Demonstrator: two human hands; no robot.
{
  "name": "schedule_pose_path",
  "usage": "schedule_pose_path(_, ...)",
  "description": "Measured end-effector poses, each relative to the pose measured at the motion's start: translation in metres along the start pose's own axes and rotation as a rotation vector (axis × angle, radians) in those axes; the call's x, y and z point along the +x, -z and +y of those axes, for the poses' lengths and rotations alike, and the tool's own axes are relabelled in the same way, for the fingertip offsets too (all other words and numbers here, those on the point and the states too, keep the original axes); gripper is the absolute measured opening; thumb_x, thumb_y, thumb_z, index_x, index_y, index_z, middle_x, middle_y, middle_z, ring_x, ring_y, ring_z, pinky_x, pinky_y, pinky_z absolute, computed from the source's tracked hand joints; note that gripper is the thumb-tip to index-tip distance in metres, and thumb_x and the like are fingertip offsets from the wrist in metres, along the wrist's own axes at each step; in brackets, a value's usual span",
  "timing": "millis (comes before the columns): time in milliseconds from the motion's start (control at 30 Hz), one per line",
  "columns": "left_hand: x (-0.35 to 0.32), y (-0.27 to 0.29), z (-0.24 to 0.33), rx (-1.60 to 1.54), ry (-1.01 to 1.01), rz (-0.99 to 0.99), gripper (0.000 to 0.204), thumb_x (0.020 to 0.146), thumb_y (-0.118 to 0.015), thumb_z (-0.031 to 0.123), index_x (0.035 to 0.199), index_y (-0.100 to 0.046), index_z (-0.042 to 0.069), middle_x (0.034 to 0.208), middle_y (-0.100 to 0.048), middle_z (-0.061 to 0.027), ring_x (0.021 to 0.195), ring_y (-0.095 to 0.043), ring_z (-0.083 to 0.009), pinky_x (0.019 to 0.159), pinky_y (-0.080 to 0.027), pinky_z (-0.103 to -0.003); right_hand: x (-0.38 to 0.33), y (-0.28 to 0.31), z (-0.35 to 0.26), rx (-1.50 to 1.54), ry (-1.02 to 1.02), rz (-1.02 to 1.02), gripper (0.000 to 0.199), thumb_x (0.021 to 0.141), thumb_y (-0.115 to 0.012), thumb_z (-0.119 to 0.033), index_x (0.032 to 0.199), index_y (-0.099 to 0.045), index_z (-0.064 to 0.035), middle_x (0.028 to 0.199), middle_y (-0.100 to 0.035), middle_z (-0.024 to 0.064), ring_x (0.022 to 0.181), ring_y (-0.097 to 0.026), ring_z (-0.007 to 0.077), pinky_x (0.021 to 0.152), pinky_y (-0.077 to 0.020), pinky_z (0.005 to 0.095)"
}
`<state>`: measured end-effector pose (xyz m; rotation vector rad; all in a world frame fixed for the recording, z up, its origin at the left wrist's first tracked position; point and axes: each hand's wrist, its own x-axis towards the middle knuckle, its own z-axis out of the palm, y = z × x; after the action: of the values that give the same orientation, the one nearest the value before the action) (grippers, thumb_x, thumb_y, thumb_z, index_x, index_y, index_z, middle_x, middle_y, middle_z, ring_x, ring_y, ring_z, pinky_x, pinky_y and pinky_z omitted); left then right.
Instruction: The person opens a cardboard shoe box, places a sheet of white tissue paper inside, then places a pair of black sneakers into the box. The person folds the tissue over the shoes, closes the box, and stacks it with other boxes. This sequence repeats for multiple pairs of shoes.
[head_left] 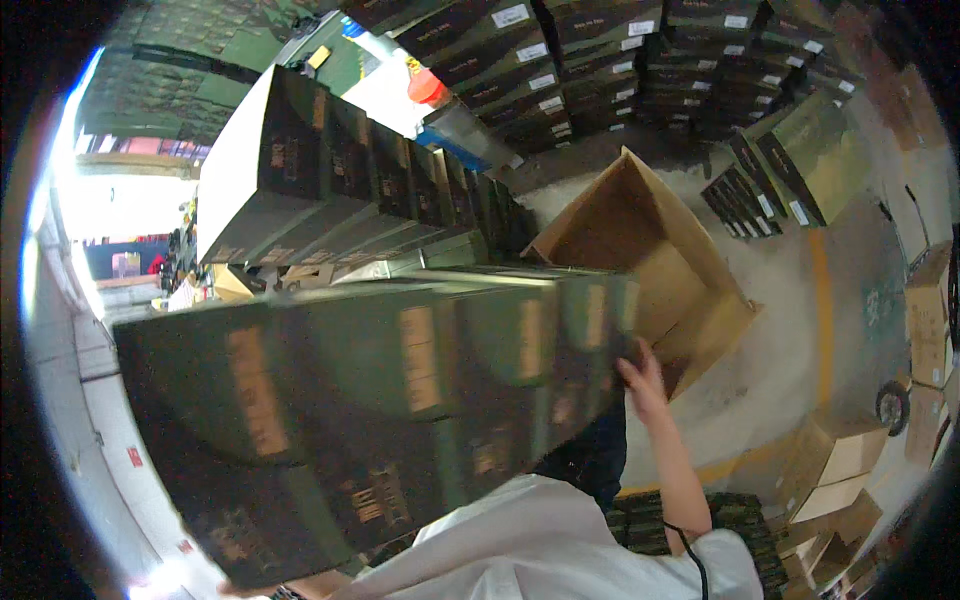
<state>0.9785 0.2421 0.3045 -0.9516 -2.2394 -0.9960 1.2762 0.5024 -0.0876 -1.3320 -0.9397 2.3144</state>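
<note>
A row of several dark green camouflage boxes (pixel 365 390) with tan printed panels is pressed end to end between my two hands, slightly smeared by motion. My right hand (pixel 645 382) presses on the right end of the row. At the lower left, only a small part of my left hand (pixel 318 584) shows beneath the far left box; most of its fingers are hidden. Just beyond the right end of the row stands an open brown carton (pixel 705 235), its flaps spread and its visible inside bare.
Another row of similar boxes (pixel 350 165) stands on the left, beyond mine. Tall stacks of dark boxes (pixel 590 60) line the back. More boxes (pixel 800 165) sit on the floor at right, with brown cartons (pixel 835 455) and a small wheel (pixel 893 408) nearer.
</note>
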Motion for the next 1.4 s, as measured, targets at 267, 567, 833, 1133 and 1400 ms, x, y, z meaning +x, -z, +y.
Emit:
schedule_pose_path(267, 0.035, 0.007, -0.022, 0.388, -0.163, -0.108, 0.107, 0.093, -0.019, 0.082, 0.143, -0.055, -0.006, 0.144, -0.051, -0.0261, 0.133, -0.052, -0.0363, 0.110, -0.045, -0.053, 0.143, -0.221, 0.108, -0.041, -0.188, -0.490, 0.108, 0.092, -0.060, -0.072, 0.168, -0.016, -0.0074, 0.172, -0.021, 0.0168, 0.158, -0.021, 0.0321, 0.126, -0.0205, 0.0474)
schedule_pose_path(567, 0.049, -0.002, -0.048, 0.514, -0.133, -0.190, 0.109, 0.094, -0.013, 0.082, 0.144, -0.054, -0.006, 0.144, -0.051, -0.0283, 0.135, -0.050, -0.0384, 0.110, -0.046, -0.057, 0.205, -0.290, 0.146, 0.048, -0.192, -0.319, 0.109, 0.091, -0.065, -0.071, 0.162, -0.029, 0.0022, 0.166, -0.031, 0.0254, 0.153, -0.032, 0.0345, 0.124, -0.0265, 0.0445)
schedule_pose_path(833, 0.052, 0.013, -0.105, 0.515, -0.273, -0.280, 0.106, 0.096, -0.013, 0.079, 0.143, -0.055, -0.006, 0.140, -0.052, -0.0308, 0.134, -0.051, -0.0420, 0.113, -0.041, -0.060, 0.214, -0.272, 0.133, -0.360, 0.102, -0.161, 0.082, 0.097, -0.066, -0.056, 0.145, -0.049, 0.0092, 0.124, -0.060, 0.0299, 0.111, -0.062, 0.0426, 0.096, -0.0518, 0.0464)
schedule_pose_path(1133, 0.032, -0.080, -0.049, 0.469, -0.092, -0.262, 0.107, 0.096, -0.020, 0.079, 0.143, -0.055, -0.010, 0.142, -0.053, -0.0305, 0.141, -0.046, -0.0435, 0.122, -0.028, -0.063, 0.216, -0.252, 0.150, -0.560, 0.354, 0.065, 0.065, 0.104, -0.060, -0.039, 0.153, -0.043, 0.0004, 0.145, -0.043, 0.0297, 0.133, -0.045, 0.0465, 0.111, -0.0414, 0.0534)
schedule_pose_path(1400, -0.009, -0.116, -0.014, 0.184, -0.099, -0.188, 0.078, 0.098, -0.034, 0.055, 0.136, -0.057, -0.010, 0.136, -0.059, -0.0270, 0.130, -0.056, -0.0394, 0.111, -0.044, -0.054, 0.172, -0.149, 0.115, -0.736, 0.541, 0.537, 0.068, 0.087, -0.075, -0.007, 0.149, -0.047, -0.0043, 0.152, -0.043, 0.0229, 0.143, -0.039, 0.0428, 0.120, -0.0299, 0.0510)
